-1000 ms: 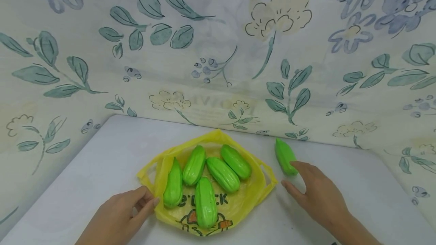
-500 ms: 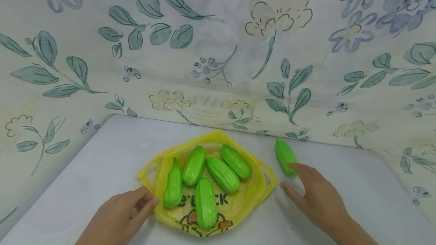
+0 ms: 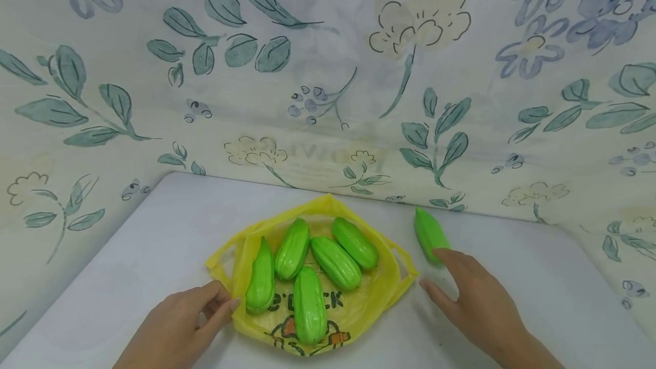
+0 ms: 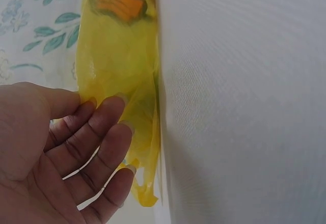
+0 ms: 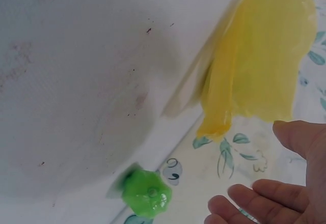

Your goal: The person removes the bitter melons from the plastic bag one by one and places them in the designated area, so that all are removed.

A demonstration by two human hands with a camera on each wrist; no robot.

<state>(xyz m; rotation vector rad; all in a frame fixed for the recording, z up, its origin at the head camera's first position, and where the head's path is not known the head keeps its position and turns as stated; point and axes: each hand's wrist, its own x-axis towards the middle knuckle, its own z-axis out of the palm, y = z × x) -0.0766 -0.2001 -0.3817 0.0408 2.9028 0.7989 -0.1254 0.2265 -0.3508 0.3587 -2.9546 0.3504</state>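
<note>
A yellow plastic bag lies spread with its mouth up, and several glossy green ridged gourds rest in it. At its left edge my left hand pinches the plastic between thumb and forefinger; the left wrist view shows the other fingers loosely bent against the bag. One more green gourd lies on the table right of the bag. My right hand is held open beside it, forefinger overlapping its near end in the head view. In the right wrist view, a gap separates the fingers from the gourd.
The white table reaches back to a hanging cloth printed with flowers and leaves, which also closes in both sides. A looped bag handle sticks out toward my right hand. Small dark specks dot the tabletop.
My right hand has drifted slightly down and left, staying open beside the loose gourd. The left hand, the bag and the gourds have kept their places.
</note>
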